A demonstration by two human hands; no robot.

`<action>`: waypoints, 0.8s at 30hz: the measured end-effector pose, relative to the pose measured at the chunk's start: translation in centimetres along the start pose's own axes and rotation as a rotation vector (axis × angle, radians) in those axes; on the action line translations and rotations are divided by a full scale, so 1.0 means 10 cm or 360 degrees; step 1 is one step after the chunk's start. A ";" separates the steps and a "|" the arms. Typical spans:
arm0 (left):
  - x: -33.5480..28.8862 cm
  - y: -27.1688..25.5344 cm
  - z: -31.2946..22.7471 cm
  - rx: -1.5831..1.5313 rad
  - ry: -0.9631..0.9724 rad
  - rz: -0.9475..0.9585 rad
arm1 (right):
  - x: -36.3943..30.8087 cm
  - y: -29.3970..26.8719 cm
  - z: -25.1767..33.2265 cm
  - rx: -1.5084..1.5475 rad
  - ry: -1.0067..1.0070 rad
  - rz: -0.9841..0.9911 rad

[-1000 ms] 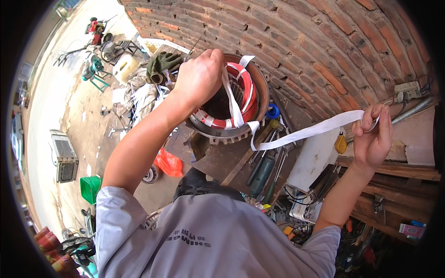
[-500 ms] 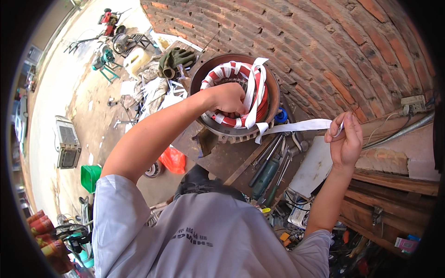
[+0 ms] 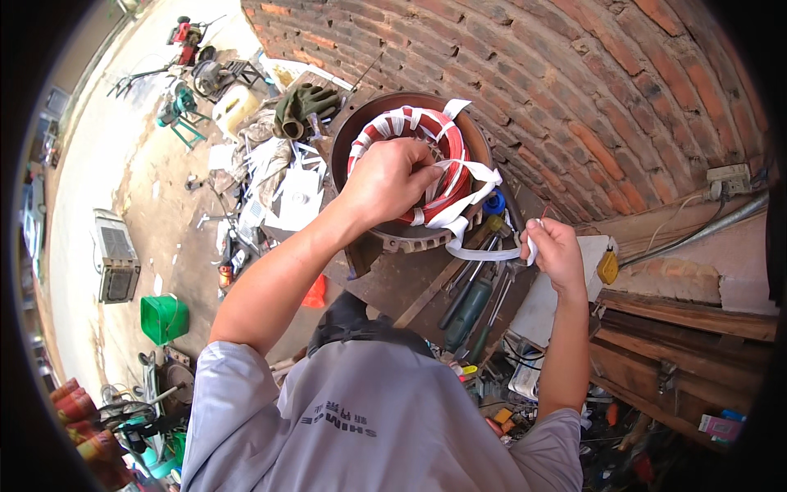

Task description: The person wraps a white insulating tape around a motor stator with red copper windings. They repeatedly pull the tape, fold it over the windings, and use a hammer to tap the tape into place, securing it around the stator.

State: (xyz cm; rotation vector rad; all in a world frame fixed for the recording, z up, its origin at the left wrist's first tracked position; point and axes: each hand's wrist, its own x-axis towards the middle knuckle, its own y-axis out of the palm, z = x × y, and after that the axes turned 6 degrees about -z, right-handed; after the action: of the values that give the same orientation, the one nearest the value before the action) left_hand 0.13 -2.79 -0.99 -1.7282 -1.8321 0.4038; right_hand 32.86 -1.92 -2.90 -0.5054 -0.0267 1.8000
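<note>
Sitting at the worker's twelve o'clock inside a round metal housing (image 3: 479,135), the red coil (image 3: 457,152) has the left hand (image 3: 396,176) over its middle, fingers pinching white tape (image 3: 485,255); at the coil's four o'clock, the right hand (image 3: 554,252) has its fingers clamped on that tape

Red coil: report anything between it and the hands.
Nothing visible blocks the left hand from the red coil. The metal housing's rim stands between the coil and the right hand, which holds white tape.
</note>
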 end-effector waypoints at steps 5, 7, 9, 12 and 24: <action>-0.34 0.07 -0.06 -0.0209 0.0242 -0.0219 | 0.19 0.16 -0.16 -0.1092 -0.0913 -0.0410; -0.43 0.09 -0.11 -0.0157 0.0396 -0.0332 | 0.07 0.31 0.44 -0.0223 -0.0322 -0.0327; -0.57 0.10 -0.21 -0.0154 0.0433 -0.0412 | 0.04 0.39 0.64 0.0185 -0.0271 0.0054; -0.73 0.18 -0.21 -0.0097 0.0664 -0.0517 | -0.05 0.65 0.79 0.0141 -0.0104 0.0437; -0.84 0.34 -0.21 -0.0217 0.0638 -0.0502 | 0.09 0.83 0.97 -0.0291 0.0321 0.0540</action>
State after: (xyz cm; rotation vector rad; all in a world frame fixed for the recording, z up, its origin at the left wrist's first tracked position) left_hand 4.01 -10.98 -2.98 -1.4393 -1.8160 -0.1869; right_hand 21.66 -1.19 3.34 -0.8623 0.0363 2.0782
